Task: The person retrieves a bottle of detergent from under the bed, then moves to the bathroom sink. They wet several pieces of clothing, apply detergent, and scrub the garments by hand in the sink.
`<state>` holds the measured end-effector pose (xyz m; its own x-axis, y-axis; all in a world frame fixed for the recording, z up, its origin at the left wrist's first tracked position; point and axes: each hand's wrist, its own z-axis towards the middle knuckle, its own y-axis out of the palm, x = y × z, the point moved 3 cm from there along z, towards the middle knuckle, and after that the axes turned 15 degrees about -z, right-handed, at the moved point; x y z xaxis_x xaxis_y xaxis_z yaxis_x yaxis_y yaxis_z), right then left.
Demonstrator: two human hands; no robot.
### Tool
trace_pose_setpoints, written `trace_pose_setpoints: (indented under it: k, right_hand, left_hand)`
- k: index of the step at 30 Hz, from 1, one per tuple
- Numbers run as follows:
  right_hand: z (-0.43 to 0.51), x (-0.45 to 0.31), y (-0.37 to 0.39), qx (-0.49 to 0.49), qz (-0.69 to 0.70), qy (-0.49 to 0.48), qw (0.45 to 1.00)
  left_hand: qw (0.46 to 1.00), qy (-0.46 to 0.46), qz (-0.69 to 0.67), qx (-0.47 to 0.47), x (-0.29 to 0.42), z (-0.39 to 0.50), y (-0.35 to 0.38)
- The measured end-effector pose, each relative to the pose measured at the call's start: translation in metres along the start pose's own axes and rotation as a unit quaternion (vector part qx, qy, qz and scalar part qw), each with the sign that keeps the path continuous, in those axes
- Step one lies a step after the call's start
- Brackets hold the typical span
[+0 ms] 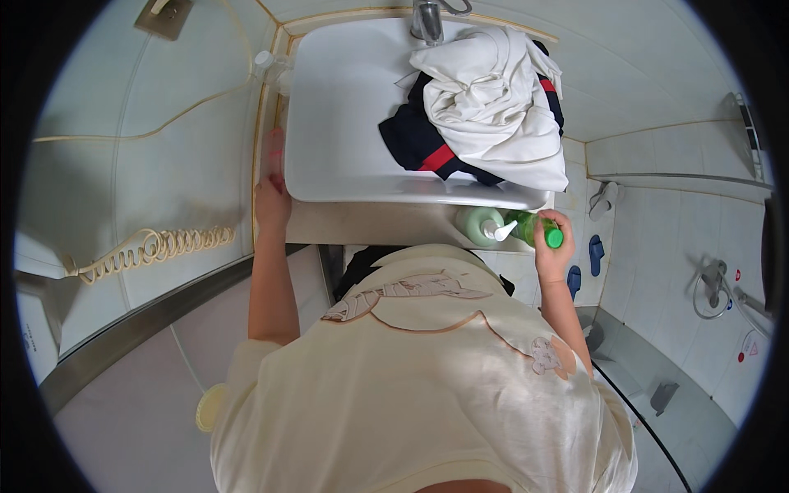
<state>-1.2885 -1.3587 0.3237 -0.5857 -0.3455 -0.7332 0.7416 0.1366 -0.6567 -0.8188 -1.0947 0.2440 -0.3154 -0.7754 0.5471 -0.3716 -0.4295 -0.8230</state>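
My right hand (pixel 556 240) is closed around a green bottle (pixel 525 225) with a green cap, at the counter's right front corner. Just left of it stands a pale green pump bottle (pixel 479 225) with a white nozzle. On the counter's left side, my left hand (pixel 273 206) touches a pink translucent object (pixel 275 148) beside the basin; whether its fingers grip it cannot be made out. In the white washbasin (pixel 345 111) lies a bunched white cloth garment (pixel 493 111), on top of a dark navy garment (pixel 410 138) with red bands.
A metal faucet (pixel 428 23) rises at the basin's back edge. A clear bottle (pixel 278 71) with a white cap stands at the back left. A coiled cord (pixel 166 246) hangs by the left wall. Blue slippers (pixel 595 255) and a shower head (pixel 715 283) are at the right.
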Motion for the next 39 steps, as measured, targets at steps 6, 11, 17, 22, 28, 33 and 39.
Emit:
trace_pose_setpoints:
  k: [6,11,17,22,28,33,39]
  right_hand:
    - [-0.003,-0.053,-0.007,-0.263,-0.151,-0.125,0.945]
    - [0.008,-0.084,0.007,-0.338,-0.211,-0.115,0.910]
    - [0.005,-0.104,0.029,-0.353,-0.184,-0.155,0.904]
    - [-0.001,-0.138,0.056,-0.391,-0.152,-0.206,0.884]
    - [0.003,-0.226,0.118,-0.476,-0.082,-0.344,0.805]
    - [-0.032,-0.290,0.214,-0.474,-0.040,-0.426,0.770]
    - [-0.060,-0.312,0.280,-0.484,0.030,-0.398,0.779]
  left_hand:
    - [0.996,0.091,-0.006,-0.009,-0.006,0.019,0.041]
    - [0.998,0.056,-0.005,0.002,0.009,0.053,0.034]
    - [0.995,0.094,-0.039,-0.005,0.013,0.093,0.039]
    - [0.948,0.137,-0.249,0.146,0.015,0.049,0.011]
    - [0.915,0.275,-0.291,0.059,0.020,-0.109,-0.027]
    - [0.914,0.187,-0.355,-0.060,0.005,-0.154,-0.025]
    - [0.893,0.058,-0.436,0.099,-0.025,-0.100,-0.031]
